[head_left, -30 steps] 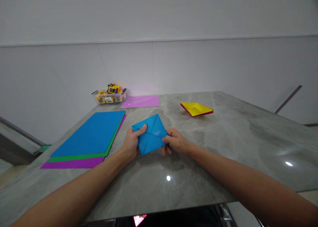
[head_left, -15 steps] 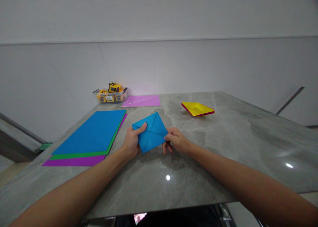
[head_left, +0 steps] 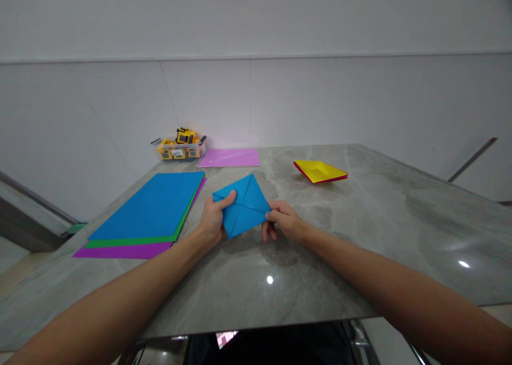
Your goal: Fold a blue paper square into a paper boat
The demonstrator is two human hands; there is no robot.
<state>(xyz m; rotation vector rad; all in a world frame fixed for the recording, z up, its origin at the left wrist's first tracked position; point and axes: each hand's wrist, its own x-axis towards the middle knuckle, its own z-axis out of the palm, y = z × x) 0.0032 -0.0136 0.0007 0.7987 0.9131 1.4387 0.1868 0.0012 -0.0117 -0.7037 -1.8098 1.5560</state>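
Note:
A blue folded paper (head_left: 248, 204), four-cornered with crease lines meeting near its middle, is held up over the table between both hands. My left hand (head_left: 214, 216) grips its left side, thumb on top and the other fingers hidden beneath. At the right corner, my right hand (head_left: 285, 220) pinches the paper between thumb and forefinger, its lower fingers curled below. Left of my hands lies a stack of coloured sheets: a blue sheet (head_left: 148, 205) on top, then a green sheet (head_left: 132, 242) and a purple sheet (head_left: 120, 251).
A yellow and red folded paper (head_left: 320, 171) rests at the back right of the grey marbled table (head_left: 384, 216). By the wall are a pink-purple sheet (head_left: 232, 157) and a clear plastic box (head_left: 178, 152) of yellow toy vehicles (head_left: 186, 136).
The whole view has shifted slightly, so the table things appear a little higher. Both hands keep their hold on the blue folded paper, and my right thumb has moved slightly at its corner.

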